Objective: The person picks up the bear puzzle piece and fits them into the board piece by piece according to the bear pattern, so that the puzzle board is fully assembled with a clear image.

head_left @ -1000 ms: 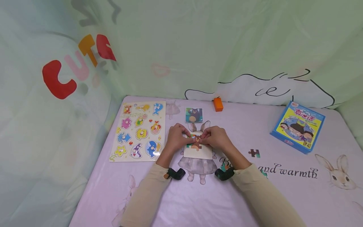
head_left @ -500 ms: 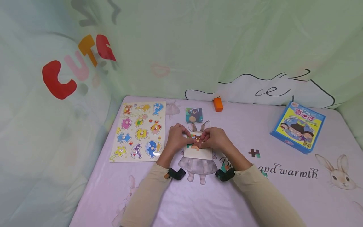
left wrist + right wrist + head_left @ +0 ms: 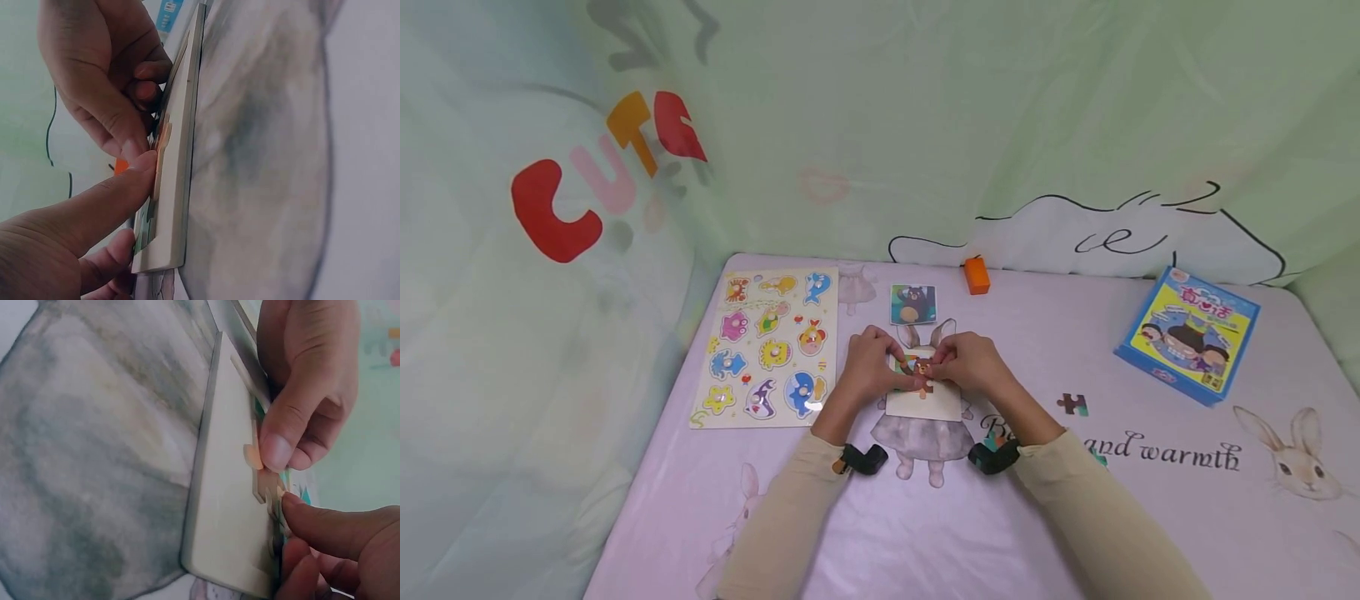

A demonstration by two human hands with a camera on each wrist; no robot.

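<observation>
A small cream puzzle board (image 3: 925, 408) lies between the hands, with joined bear-picture pieces (image 3: 922, 388) on its upper part. My left hand (image 3: 867, 365) grips the board's left side while its thumb presses the bear pieces. From the other side, my right hand (image 3: 973, 363) pinches a piece at the upper right of the picture. Both thumb tips nearly meet over the bear in the left wrist view, above the board's pale edge (image 3: 181, 206). The fingers hide part of the picture. A bear picture card (image 3: 913, 305) lies just behind the board.
A sea-animal board (image 3: 767, 350) lies at left. An orange block (image 3: 977, 276) stands at the back, and a blue-and-yellow box (image 3: 1191, 336) at right. Loose puzzle pieces lie right of the hands, one brown and green (image 3: 1072, 405), others (image 3: 995, 441) near the right wrist.
My left thumb has shifted slightly down and right over the bear pieces. My right thumb and fingers have moved slightly up and closer together. The board has stayed in place.
</observation>
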